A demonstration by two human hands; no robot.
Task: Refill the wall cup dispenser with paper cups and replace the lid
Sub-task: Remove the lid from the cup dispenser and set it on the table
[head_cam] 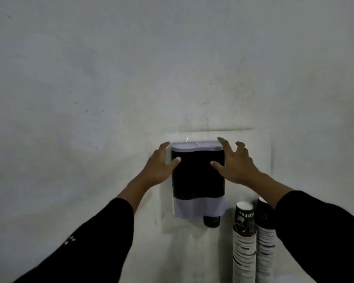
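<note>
A cup dispenser hangs on the wall, with a dark front panel, a pale lower part and a pale lid on top. One dark paper cup pokes out of its bottom right. My left hand wraps the dispenser's upper left side, thumb on the front panel. My right hand is at the upper right corner, index finger at the lid's edge, thumb on the front, other fingers spread. Two tall stacks of paper cups stand below right; my right sleeve covers part of the right stack.
The grey wall fills the view. A clear sheet is fixed to the wall behind the dispenser. My dark sleeves reach in from both lower corners.
</note>
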